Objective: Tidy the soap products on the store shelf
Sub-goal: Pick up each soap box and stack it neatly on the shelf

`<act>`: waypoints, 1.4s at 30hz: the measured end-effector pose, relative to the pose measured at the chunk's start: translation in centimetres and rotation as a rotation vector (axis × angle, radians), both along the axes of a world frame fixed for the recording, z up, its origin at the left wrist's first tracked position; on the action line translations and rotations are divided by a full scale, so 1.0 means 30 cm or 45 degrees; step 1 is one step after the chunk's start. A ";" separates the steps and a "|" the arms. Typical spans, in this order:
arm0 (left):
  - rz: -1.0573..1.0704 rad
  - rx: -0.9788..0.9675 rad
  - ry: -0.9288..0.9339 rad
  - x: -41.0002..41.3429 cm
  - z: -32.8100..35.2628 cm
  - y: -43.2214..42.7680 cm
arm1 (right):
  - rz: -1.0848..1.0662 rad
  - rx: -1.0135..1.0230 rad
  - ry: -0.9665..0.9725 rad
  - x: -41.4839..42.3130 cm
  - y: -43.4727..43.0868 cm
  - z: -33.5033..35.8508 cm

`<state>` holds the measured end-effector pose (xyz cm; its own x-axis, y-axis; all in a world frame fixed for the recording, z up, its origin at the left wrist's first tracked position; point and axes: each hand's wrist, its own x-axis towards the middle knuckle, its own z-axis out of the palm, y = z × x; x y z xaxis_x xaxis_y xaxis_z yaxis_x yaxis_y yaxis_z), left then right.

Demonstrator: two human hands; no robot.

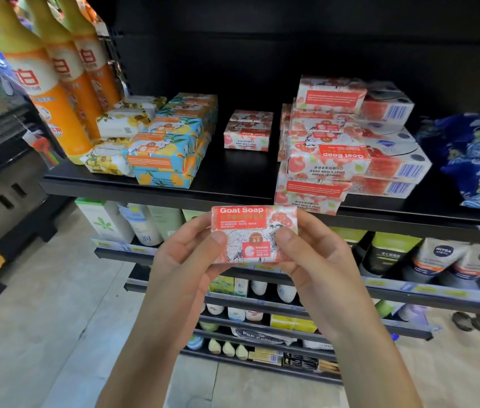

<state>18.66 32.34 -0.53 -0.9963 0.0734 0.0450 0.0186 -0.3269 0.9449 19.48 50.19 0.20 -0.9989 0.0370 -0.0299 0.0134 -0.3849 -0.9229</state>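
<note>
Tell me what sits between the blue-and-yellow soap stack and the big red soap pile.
In the head view, a small stack of red Goat Soap boxes, apart from both, on bare black shelf.

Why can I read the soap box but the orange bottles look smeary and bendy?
In the head view the Goat Soap box sits mid-frame, sharp, between the left hand and right hand; the orange bottles are at the wide lens's edge, so they lean and blur; the shelf back is dark.

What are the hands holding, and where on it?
A Goat Soap box: left hand pinches its left end, right hand its right end.
</note>
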 end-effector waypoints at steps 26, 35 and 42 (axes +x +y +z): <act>-0.026 0.139 -0.077 0.028 0.029 0.056 | 0.081 0.155 0.308 0.030 0.069 -0.014; -0.018 0.117 -0.034 0.045 0.025 0.061 | -0.003 0.250 0.025 0.046 0.067 -0.017; -0.035 0.093 -0.065 0.053 0.016 0.061 | -0.021 0.180 0.031 0.058 0.075 -0.023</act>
<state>20.26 34.17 -0.06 -0.9950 0.0995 0.0008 -0.0387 -0.3947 0.9180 21.23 52.45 -0.48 -0.9984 0.0559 0.0011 -0.0151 -0.2508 -0.9679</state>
